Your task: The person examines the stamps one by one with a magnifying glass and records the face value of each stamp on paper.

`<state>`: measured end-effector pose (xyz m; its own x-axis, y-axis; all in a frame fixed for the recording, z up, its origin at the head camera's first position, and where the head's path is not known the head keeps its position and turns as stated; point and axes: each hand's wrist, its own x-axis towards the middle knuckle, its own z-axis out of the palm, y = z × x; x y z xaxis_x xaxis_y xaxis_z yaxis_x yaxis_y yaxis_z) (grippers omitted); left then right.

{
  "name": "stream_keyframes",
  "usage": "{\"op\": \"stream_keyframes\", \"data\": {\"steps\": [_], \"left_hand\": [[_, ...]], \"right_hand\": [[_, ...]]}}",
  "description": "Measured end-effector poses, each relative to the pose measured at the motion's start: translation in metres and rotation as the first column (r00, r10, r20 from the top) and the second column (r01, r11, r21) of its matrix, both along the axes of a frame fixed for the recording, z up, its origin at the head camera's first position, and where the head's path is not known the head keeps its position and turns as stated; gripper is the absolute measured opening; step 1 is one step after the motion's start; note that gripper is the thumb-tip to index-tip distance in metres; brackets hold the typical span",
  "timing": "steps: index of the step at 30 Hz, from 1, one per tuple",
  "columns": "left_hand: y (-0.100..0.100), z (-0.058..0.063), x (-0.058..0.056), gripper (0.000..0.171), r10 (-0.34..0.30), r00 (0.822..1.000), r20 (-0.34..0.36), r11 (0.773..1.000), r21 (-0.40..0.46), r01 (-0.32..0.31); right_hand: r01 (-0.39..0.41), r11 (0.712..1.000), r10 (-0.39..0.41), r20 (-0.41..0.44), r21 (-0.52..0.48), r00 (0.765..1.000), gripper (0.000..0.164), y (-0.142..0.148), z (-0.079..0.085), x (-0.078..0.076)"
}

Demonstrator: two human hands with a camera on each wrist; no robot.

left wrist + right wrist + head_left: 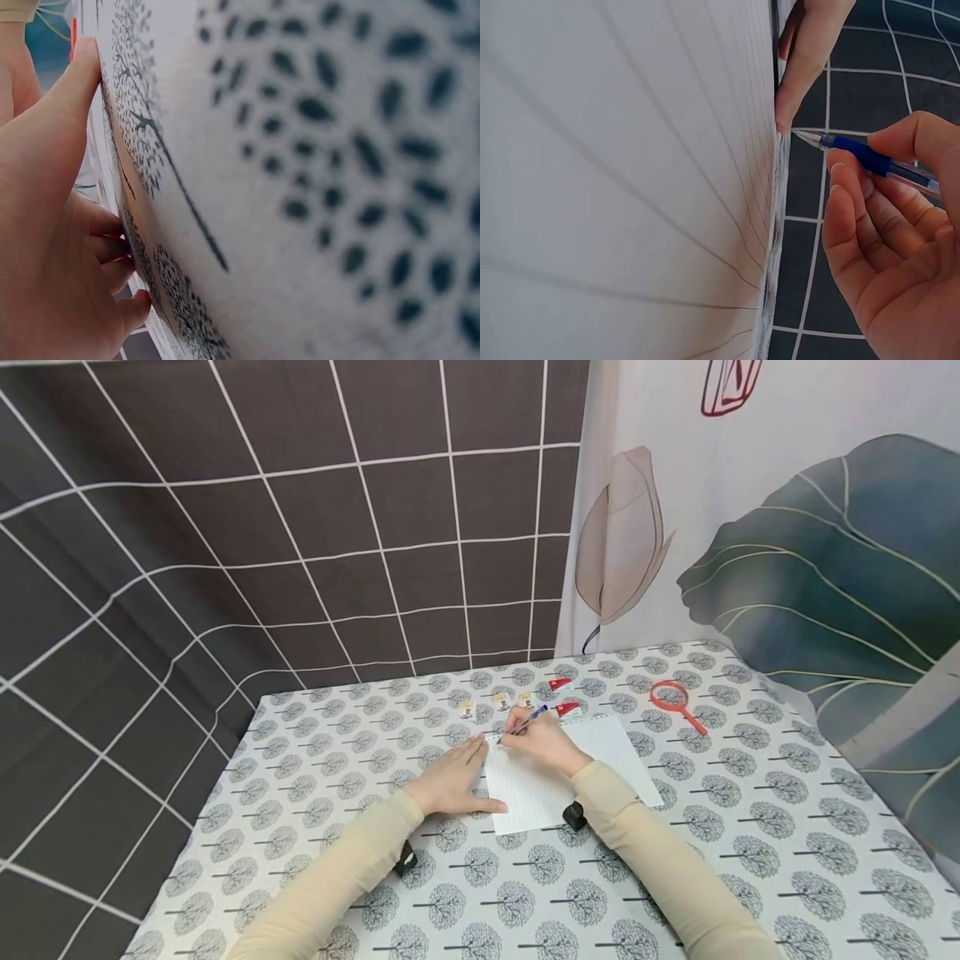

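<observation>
A lined sheet of paper lies slightly turned on the table. My right hand pinches a pen with a blue grip between thumb and fingers, its tip at the upper left of the sheet. In the right wrist view the pen tip appears close to the paper's edge; whether it touches cannot be told. My left hand rests flat at the sheet's left edge, thumb spread over the lower left part. The left wrist view shows that hand's thumb and fingers against the table surface.
Beyond the paper lie small picture cards and two red-and-white pieces. A red magnifying glass lies to the right. The tablecloth has a tree print. A dark grid curtain hangs behind.
</observation>
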<state>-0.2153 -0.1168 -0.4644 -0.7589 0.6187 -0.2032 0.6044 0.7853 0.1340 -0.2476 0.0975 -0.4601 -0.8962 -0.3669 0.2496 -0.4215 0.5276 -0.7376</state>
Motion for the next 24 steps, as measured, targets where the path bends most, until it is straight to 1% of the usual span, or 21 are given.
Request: {"op": "stream_keyframes", "data": {"steps": [3,7,11,18,24], "left_hand": [[-0.0001,0.0006,0.0003,0.121,-0.003,1.0,-0.003,1.0,0.013,0.003],[-0.0002,0.0007,0.0002,0.121,-0.001,1.0,-0.001,1.0,0.019,0.001],[-0.0003,-0.0001,0.0002,0.122,0.004,1.0,0.002,1.0,0.012,-0.004],[-0.0009,-0.0026,-0.0002,0.122,0.006,1.0,0.0,1.0,0.023,-0.006],[-0.0011,-0.0032,-0.0005,0.122,0.001,1.0,-0.007,1.0,0.014,-0.001]], "right_hand": [[-0.007,1.0,0.007,-0.019,0.016,1.0,0.014,-0.0011,0.0001,0.0002],[-0.016,1.0,0.016,-0.018,0.02,1.0,0.015,-0.0018,-0.0002,0.0003],[-0.025,0.999,0.026,-0.002,0.019,1.0,0.015,-0.0024,0.0001,0.001],[-0.051,0.998,0.05,0.019,0.03,0.999,0.017,-0.0034,0.0045,0.0041],[-0.025,0.999,0.024,0.026,0.033,0.999,0.015,-0.0041,0.005,0.0043]]}}
